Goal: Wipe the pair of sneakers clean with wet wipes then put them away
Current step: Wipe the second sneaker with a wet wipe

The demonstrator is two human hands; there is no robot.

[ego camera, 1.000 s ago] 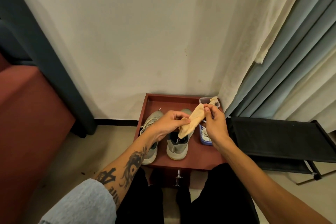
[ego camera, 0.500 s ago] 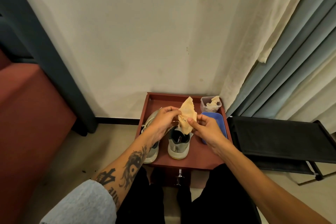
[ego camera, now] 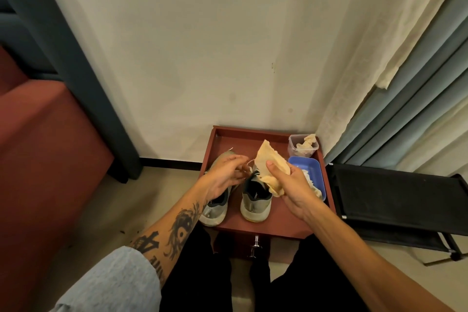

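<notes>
Two grey sneakers stand side by side on a small red-brown table (ego camera: 278,223), heels toward me: the left sneaker (ego camera: 215,210) and the right sneaker (ego camera: 255,202). My right hand (ego camera: 291,185) grips a crumpled yellowish wet wipe (ego camera: 268,159) just above the right sneaker's opening. My left hand (ego camera: 225,175) hovers over the left sneaker with its fingers loosely curled toward the wipe's edge and a thin lace. Whether it pinches anything is unclear.
A clear tub (ego camera: 302,145) with used wipes and a blue tray (ego camera: 307,166) sit at the table's right side. A black rack (ego camera: 395,197) stands to the right, curtains (ego camera: 405,83) behind it, a red sofa (ego camera: 43,147) on the left.
The wipe has passed from both hands stretching it out to my right hand alone holding it bunched. My left hand has drawn back left over the left sneaker.
</notes>
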